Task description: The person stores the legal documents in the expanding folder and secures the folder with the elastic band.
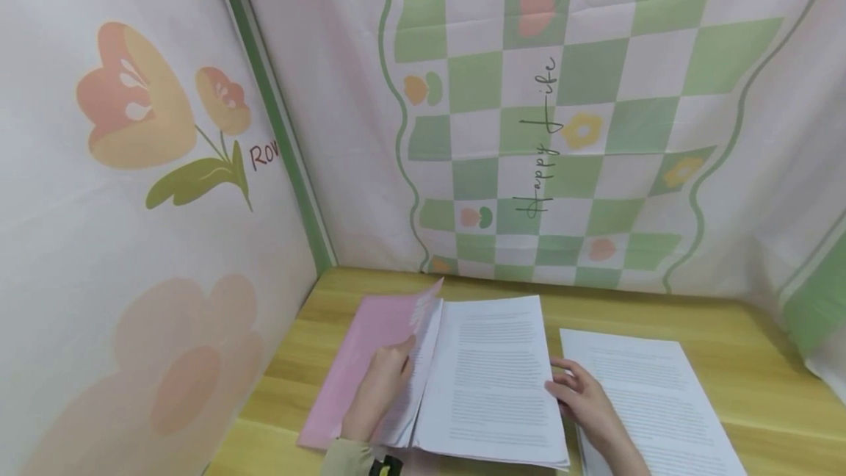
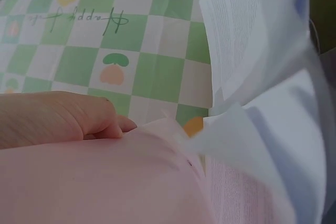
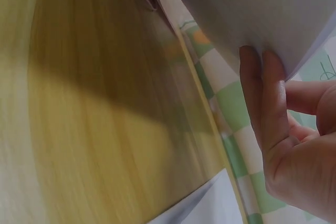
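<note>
Left hand (image 1: 382,382) pinches pink folder (image 1: 377,320); right hand (image 1: 587,399) pinches printed sheets (image 1: 496,373) at right edge. Light, even grip should avoid creases.

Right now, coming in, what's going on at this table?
Someone is handling a pink folder that lies open on the wooden table with printed pages in it. Their left hand grips the folder's edge on the left side. Their right hand pinches the right edge of the pages, thumb and fingers on opposite faces. Another printed sheet lies on the table to the right, apart from the folder.
</note>
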Demonstrator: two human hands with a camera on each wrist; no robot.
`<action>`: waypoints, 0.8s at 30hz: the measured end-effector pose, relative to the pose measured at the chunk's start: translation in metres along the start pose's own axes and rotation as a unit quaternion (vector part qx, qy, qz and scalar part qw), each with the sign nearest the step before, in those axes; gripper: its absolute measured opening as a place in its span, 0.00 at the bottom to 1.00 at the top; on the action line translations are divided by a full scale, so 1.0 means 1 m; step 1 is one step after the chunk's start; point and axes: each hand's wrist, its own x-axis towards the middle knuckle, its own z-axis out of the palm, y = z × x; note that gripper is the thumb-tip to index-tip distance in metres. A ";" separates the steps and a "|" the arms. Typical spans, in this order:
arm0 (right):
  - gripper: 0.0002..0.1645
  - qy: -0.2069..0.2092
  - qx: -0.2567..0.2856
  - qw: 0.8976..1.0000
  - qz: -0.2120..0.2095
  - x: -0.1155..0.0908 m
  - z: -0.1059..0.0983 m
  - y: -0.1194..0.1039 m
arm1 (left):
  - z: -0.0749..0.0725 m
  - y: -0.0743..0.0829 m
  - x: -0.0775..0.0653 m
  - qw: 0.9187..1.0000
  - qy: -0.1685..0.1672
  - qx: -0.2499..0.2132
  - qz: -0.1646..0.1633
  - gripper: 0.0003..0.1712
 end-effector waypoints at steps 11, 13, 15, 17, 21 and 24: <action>0.38 0.002 -0.007 1.000 0.012 0.005 0.001 -0.004 | 0.000 0.001 0.000 1.000 -0.005 -0.006 -0.012 0.23; 0.38 0.002 -0.004 1.000 0.009 0.006 0.001 -0.005 | 0.000 0.000 0.000 1.000 -0.001 -0.004 -0.006 0.23; 0.38 0.004 0.002 1.000 0.008 0.006 0.001 -0.005 | 0.001 -0.001 0.000 1.000 0.004 -0.002 0.000 0.23; 0.38 0.003 0.007 1.000 0.005 0.006 0.002 -0.005 | 0.001 -0.001 0.000 1.000 0.005 -0.005 0.000 0.23; 0.38 -0.001 0.015 1.000 0.000 0.005 0.006 -0.005 | 0.002 0.000 0.001 1.000 0.003 -0.006 -0.002 0.23; 0.38 -0.002 0.012 1.000 -0.006 0.005 0.009 -0.005 | 0.002 0.001 0.001 1.000 -0.001 -0.002 -0.007 0.23</action>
